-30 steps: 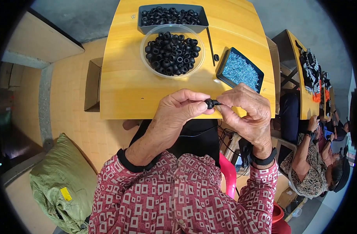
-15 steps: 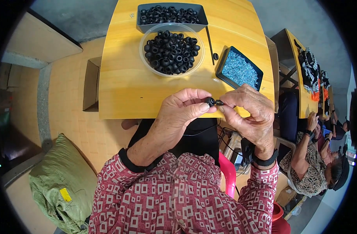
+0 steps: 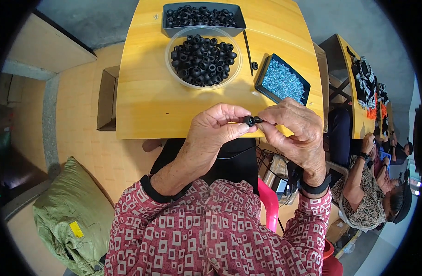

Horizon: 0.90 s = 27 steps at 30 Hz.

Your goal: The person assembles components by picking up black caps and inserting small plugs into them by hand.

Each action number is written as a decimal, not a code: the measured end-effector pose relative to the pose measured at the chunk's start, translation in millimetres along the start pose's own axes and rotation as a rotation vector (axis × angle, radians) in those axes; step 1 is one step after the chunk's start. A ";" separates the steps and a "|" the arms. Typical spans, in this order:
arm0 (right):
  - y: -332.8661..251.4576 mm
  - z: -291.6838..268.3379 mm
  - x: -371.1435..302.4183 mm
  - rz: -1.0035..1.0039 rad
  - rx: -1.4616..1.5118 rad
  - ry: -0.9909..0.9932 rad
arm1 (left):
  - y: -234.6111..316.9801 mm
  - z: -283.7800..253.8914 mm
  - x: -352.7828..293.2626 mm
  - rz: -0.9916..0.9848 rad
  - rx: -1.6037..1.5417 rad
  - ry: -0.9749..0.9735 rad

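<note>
Over the table's near edge, my left hand (image 3: pixel 215 126) pinches a small round black bead-like piece (image 3: pixel 248 121) between thumb and forefinger. My right hand (image 3: pixel 296 133) closes its fingertips on a small dark narrow piece (image 3: pixel 258 119), which meets the round piece's right side. How far the two are joined cannot be seen. Beyond my hands stands a clear round tub (image 3: pixel 240 69) heaped with similar hollow black pieces (image 3: pixel 204 60). Right of it lies a black tray (image 3: pixel 262 87) of small shiny blue bits (image 3: pixel 283 80).
A dark rectangular bin (image 3: pixel 173 32) of black pieces stands behind the tub. A thin black rod (image 3: pixel 248 53) and a loose black piece (image 3: pixel 254 65) lie on the yellow table (image 3: pixel 142 92). A green sack (image 3: pixel 72 216) is at lower left; a co-worker (image 3: pixel 367 184) sits at right.
My right fingers have shifted slightly against the round piece, covering more of the narrow piece. My left hand's pinch stays about the same.
</note>
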State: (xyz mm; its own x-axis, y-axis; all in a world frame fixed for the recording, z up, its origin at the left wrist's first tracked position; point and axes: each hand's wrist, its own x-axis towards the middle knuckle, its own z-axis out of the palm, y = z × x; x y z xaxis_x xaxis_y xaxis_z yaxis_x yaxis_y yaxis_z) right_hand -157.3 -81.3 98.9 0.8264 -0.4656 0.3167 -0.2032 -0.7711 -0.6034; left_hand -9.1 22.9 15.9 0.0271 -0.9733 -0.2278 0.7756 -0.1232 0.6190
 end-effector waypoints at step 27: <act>0.0 27.8 -13.6 -0.024 -0.077 0.065 | -14.2 -9.8 -0.3 0.019 -0.001 0.101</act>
State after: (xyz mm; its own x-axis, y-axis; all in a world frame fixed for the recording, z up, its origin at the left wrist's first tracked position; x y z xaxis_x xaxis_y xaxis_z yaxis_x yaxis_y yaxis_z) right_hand -154.0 -63.0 74.2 0.7960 -0.4723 0.3786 -0.2260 -0.8122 -0.5379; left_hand -13.9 26.8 -0.2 0.1050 -0.9509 -0.2911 0.7752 -0.1051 0.6229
